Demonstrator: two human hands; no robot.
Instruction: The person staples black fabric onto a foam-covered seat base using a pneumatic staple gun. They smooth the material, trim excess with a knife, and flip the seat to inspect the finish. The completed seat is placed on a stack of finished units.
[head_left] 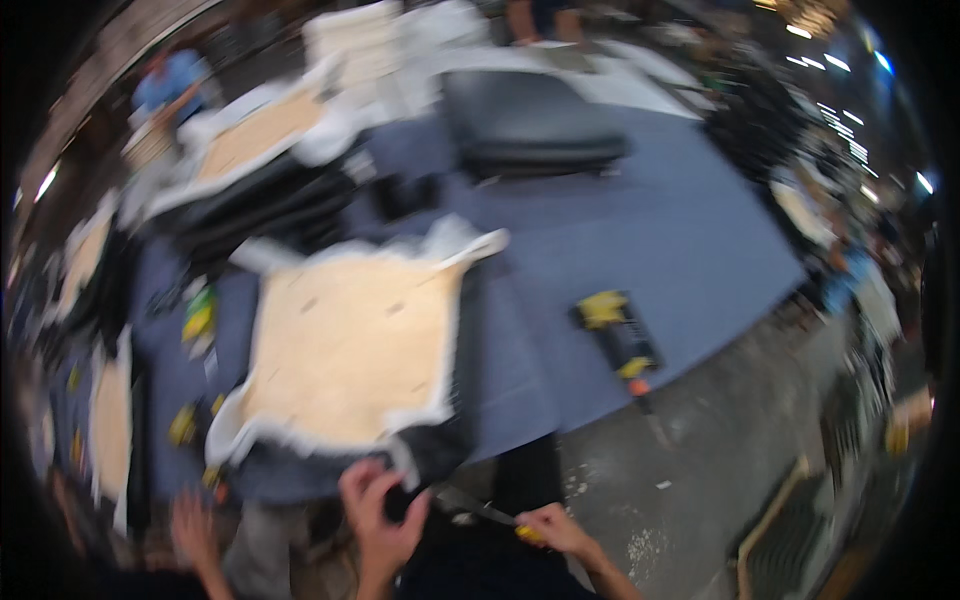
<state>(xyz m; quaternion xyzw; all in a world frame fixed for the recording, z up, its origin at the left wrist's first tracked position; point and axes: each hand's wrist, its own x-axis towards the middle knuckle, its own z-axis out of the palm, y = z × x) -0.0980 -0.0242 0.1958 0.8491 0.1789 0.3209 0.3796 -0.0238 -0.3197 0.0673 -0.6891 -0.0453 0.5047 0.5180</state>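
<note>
In front of me on the table lies a seat panel (350, 340), its pale board side up, with white padding and black cover material folded around its edges. My left hand (385, 515) is just below the panel's near right corner. Its fingers are curved and apart from the thumb; I see nothing held, though motion blurs it. My right hand (560, 528), off to the right, is closed around the yellow handle of a screwdriver (480, 506). The thin metal shaft points left toward my left hand, and its tip is blurred.
A yellow and black power tool (618, 335) lies at the table's right edge. A finished black cushion (530, 120) stands farther back. Stacked panels (265, 205) sit at the back left. Another person's hand (195, 530) shows at the lower left. More people are at the far side.
</note>
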